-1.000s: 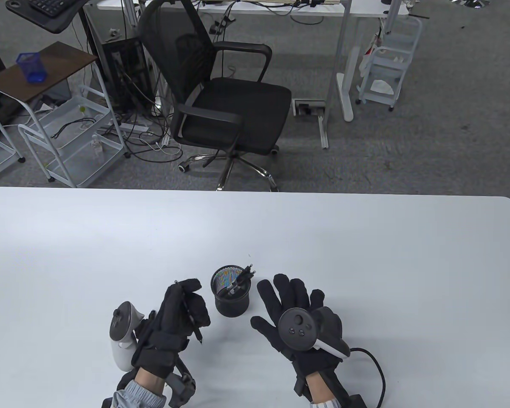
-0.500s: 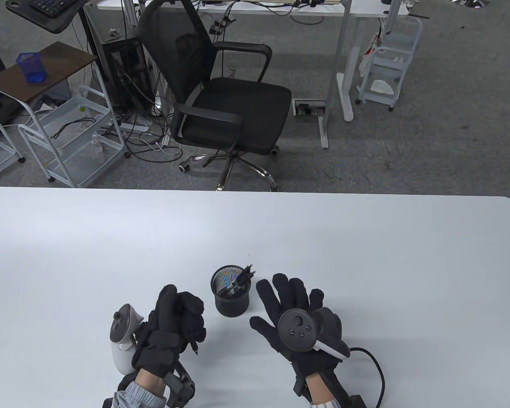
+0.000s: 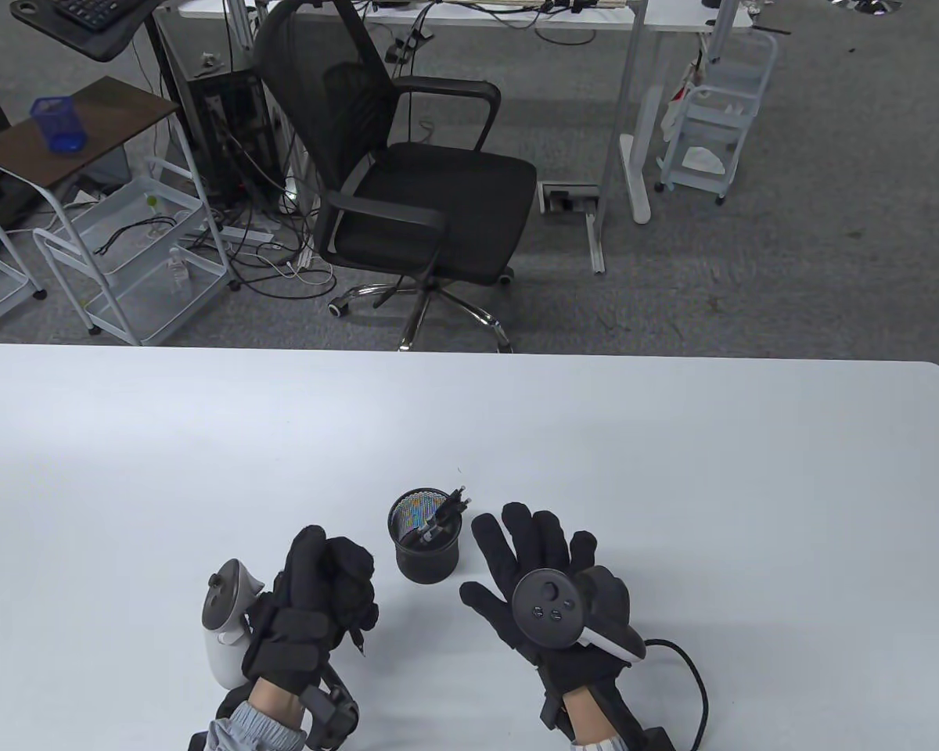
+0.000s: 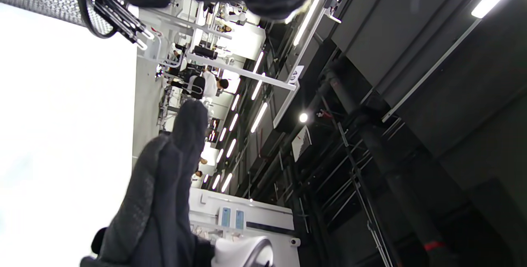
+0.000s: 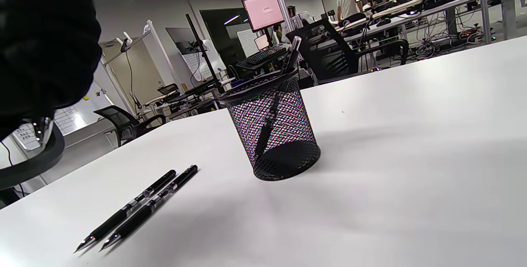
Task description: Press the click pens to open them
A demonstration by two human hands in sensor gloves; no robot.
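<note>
My left hand (image 3: 325, 598) grips a black click pen in a closed fist. Only the pen's tip (image 3: 357, 643) pokes out below the fist, pointing down at the table. The pen's top is hidden under the folded fingers. My right hand (image 3: 528, 559) is open with its fingers spread, just right of a black mesh pen cup (image 3: 426, 544). The cup holds a few black pens (image 3: 442, 516). In the right wrist view two more black pens (image 5: 138, 207) lie side by side on the table, near the cup (image 5: 273, 131). They are hidden in the table view.
The white table (image 3: 673, 469) stretches far and wide beyond the cup. A black cable (image 3: 692, 680) trails from my right wrist. A black office chair (image 3: 415, 188) stands past the table's far edge.
My left hand has curled tighter into a fist around the pen, hiding its upper end, and the pen has dropped slightly. The right hand and the cup have not moved.
</note>
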